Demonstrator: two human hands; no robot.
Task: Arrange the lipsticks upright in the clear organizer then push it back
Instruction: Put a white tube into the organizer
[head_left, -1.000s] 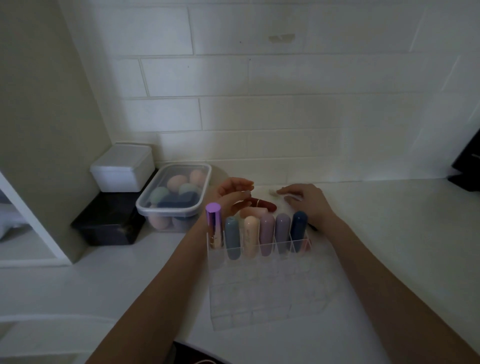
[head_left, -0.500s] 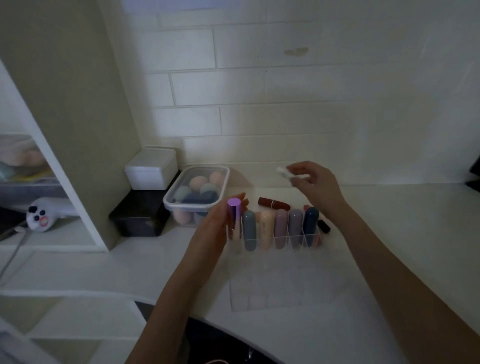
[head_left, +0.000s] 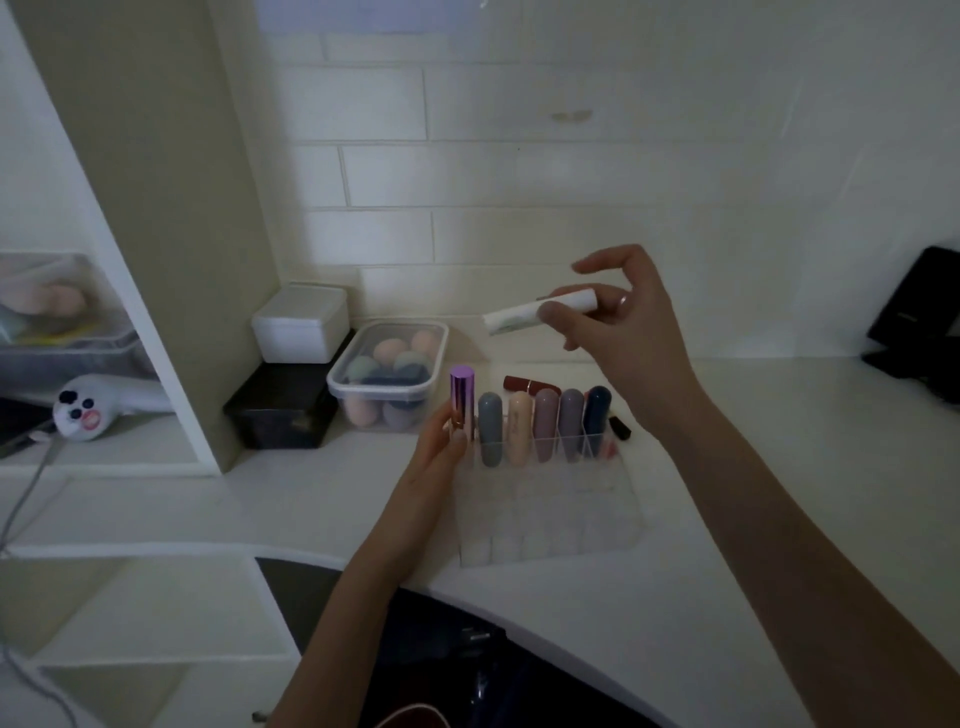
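Note:
The clear organizer (head_left: 550, 525) sits on the white counter, its back row holding several upright lipsticks: grey-blue (head_left: 490, 428), cream (head_left: 518, 427), mauve (head_left: 546, 423), lilac (head_left: 571, 423), navy (head_left: 596, 418). My left hand (head_left: 441, 441) grips the purple metallic lipstick (head_left: 462, 400), upright at the row's left end. My right hand (head_left: 618, 332) holds a white lipstick tube (head_left: 524, 315) level in the air above the row. A dark red lipstick (head_left: 524, 384) lies behind the organizer, and a small black one (head_left: 621, 426) lies at its right.
A lidded clear tub of makeup sponges (head_left: 387, 374) stands left of the organizer, beside a white box (head_left: 300, 325) stacked on a black box (head_left: 280, 415). A shelf unit (head_left: 156, 208) rises at the left. A black object (head_left: 919, 322) sits far right.
My right hand has lifted the white tube off the counter and raised it above the row. My left hand came forward to the purple lipstick. The head camera shifted left.

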